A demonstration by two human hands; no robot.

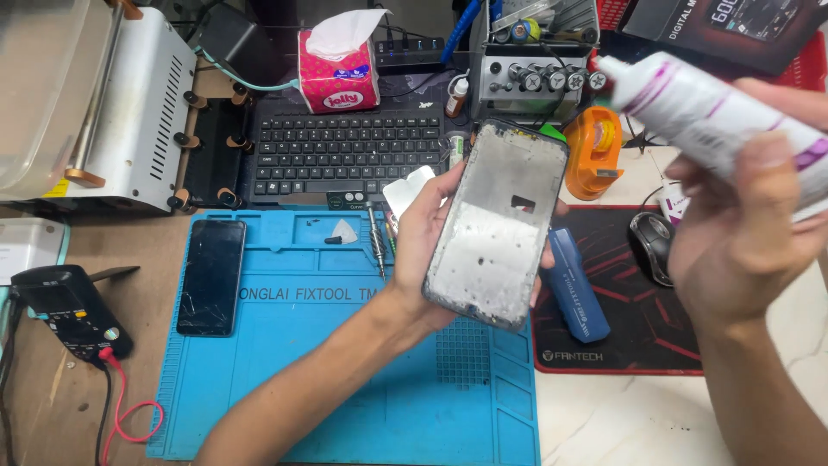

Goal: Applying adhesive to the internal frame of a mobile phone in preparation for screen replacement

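Note:
My left hand (424, 246) holds up a phone frame (496, 224), dark-rimmed with a pale, residue-flecked inner face turned toward me, above the blue repair mat (345, 380). My right hand (742, 233) grips a white squeeze tube with purple markings (703, 116), its nozzle pointing up and left, a short way right of the frame. A cracked black phone screen (211, 276) lies flat on the mat's left side.
A black keyboard (345, 147) and a pink tissue box (338, 73) sit behind the mat. A multimeter (69, 315) with a red lead is at left, beside a grey machine (129, 112). An orange tape dispenser (595, 147), a mouse (653, 246) and a blue tool (578, 285) are at right.

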